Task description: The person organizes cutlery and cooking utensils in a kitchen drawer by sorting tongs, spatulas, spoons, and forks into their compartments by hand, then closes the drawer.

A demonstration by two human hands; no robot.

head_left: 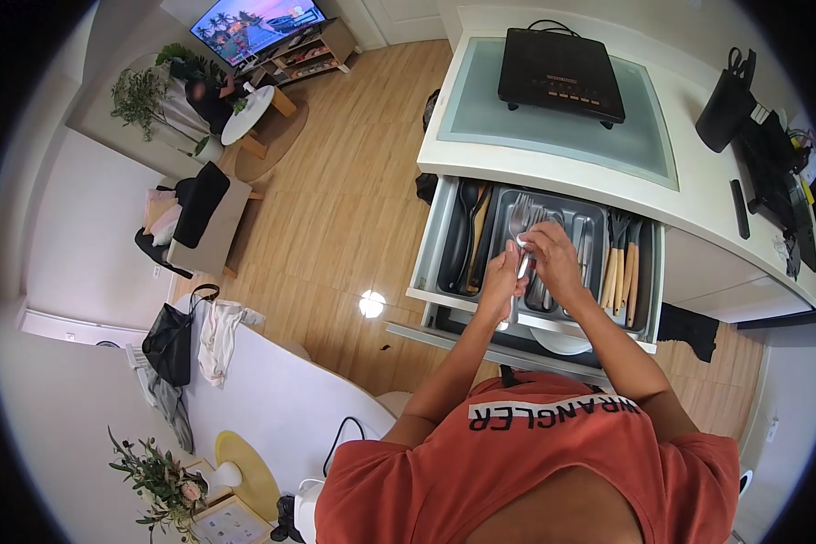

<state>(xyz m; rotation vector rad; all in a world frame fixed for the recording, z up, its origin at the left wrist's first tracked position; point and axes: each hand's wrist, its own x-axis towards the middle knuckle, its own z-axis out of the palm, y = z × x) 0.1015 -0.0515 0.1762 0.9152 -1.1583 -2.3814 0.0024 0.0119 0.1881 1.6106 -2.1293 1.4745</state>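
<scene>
Fork of silver-coloured metal (519, 218) is in the person's hands, above the near part of an open white drawer (416, 272), its tines pointing to the far side. Its handle runs through the left hand (501, 279), whose fingers are curled closed around it. Right hand (553, 258) sits just to the right and slightly farther off, fingers bent and pinched in toward the fork's neck; whether they grip it or merely touch it, I cannot tell.

Beneath both hands is a grey plastic cutlery tray (597, 214) with compartments, holding more metal cutlery (584, 247). To its left in the drawer lie long black utensils (468, 201); to its right, utensils with pale wooden handles (618, 276). On the nearer side, a lower drawer is partly open, with a round white dish (560, 343) inside. On the far white counter (473, 161), a flat black cooktop (560, 71) rests over a frosted glass panel (490, 127).
</scene>
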